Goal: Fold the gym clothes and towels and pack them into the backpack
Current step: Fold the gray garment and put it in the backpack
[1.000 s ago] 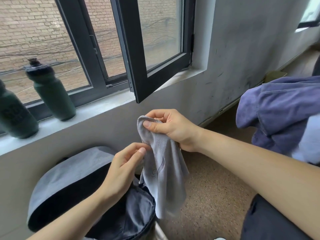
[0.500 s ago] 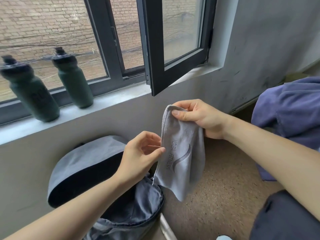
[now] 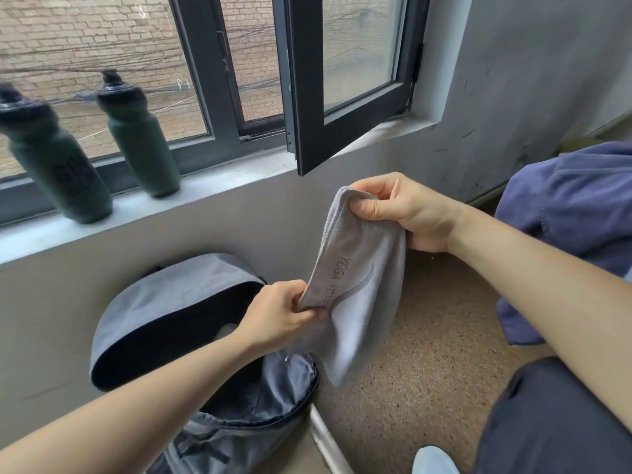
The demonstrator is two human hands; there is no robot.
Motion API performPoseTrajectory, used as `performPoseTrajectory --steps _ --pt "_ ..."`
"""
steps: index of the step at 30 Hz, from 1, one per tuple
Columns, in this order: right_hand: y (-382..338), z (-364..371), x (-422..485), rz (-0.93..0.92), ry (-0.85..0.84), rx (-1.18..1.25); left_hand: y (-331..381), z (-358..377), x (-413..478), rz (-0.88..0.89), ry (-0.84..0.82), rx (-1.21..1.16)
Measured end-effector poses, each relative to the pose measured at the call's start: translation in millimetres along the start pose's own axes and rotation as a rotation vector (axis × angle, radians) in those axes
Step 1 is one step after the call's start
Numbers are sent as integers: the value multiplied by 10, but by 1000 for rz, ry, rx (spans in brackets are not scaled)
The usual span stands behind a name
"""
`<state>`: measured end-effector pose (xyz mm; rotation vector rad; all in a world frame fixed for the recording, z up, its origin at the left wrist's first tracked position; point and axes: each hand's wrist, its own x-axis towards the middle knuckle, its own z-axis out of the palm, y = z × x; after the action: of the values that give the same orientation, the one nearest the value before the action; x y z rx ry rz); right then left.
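A small light grey towel (image 3: 362, 302) with printed lettering hangs folded in the air between both hands. My right hand (image 3: 403, 213) pinches its top corner, thumb in front. My left hand (image 3: 284, 314) grips its lower left edge, fingers curled round the cloth. Directly below stands a grey backpack (image 3: 171, 302) against the wall, its top flap open and the dark lining showing. A blue garment (image 3: 567, 213) lies bunched at the right edge, behind my right forearm.
Two dark green bottles (image 3: 140, 142) (image 3: 54, 165) stand on the window sill (image 3: 212, 186). An open black window sash (image 3: 342, 83) juts out above the towel. Speckled brown floor (image 3: 427, 371) lies on the right. A white tube (image 3: 328, 443) leans by the backpack.
My left hand has closed on the towel's lower edge, where before it only touched it. The view has swung left, showing both bottles more fully.
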<state>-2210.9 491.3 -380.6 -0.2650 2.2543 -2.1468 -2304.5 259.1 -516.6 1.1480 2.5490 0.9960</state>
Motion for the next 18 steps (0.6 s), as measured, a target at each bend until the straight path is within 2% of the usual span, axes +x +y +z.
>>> performPoseTrajectory --steps 2,5,9,14,18 --pt "31 -98 -16 -4 102 2 -52 -73 -7 0 14 59" --pt "167 -284 -8 -31 365 -17 -207 -238 -14 -14 36 119" --pt "456 -530 49 -41 688 -161 -423 -449 23 -61 168 167" --pt "613 -631 83 13 815 -409 -429 -663 109 -114 410 63" --pt "629 -654 133 28 900 -461 -348 -824 167 -146 535 -155"
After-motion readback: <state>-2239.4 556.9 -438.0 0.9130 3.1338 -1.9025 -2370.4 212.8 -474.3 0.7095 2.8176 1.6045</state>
